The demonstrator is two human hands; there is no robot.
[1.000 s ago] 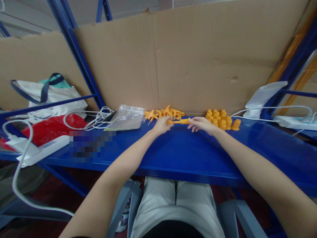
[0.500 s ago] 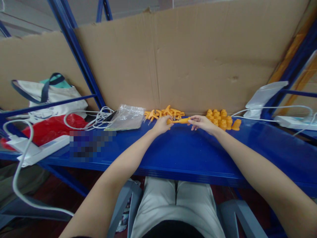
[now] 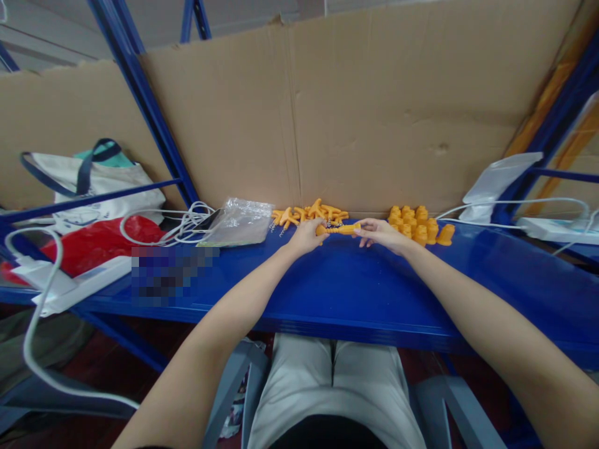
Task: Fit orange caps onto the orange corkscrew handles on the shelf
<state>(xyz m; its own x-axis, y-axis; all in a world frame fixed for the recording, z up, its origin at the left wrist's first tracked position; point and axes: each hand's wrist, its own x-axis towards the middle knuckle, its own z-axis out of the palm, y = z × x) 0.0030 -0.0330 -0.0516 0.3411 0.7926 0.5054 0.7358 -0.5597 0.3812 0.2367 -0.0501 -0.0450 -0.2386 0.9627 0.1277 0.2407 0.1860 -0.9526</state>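
Two hands at one slim orange piece (image 3: 341, 229), with two groups of other orange pieces close by on the blue tabletop (image 3: 346, 293). Partway along, to judge by that: work under way on a single piece, not yet set down, with plenty lying about. Left of it and farther back, just in front of the cardboard (image 3: 374, 125), a jumble of branched orange pieces (image 3: 316, 209), some with metal spirals showing. On the other side, near the right hand (image 3: 378, 233), short orange pieces (image 3: 420, 234) standing close together, with one just outside the bunch. Cannot tell which group to count as finished and which as waiting, nor whether to read the slim orange piece as one part or two joined.

Lengthwise from hand to hand, nearly level, with the middle stretch bare between the grips. Left hand (image 3: 306, 237) closed around the left end, hiding much of it. Right hand with only thumb and fingertips at the right end, apparently in a light pinch, with the other fingers loosely bent and free. Seems just above the tabletop; too small to tell for certain.
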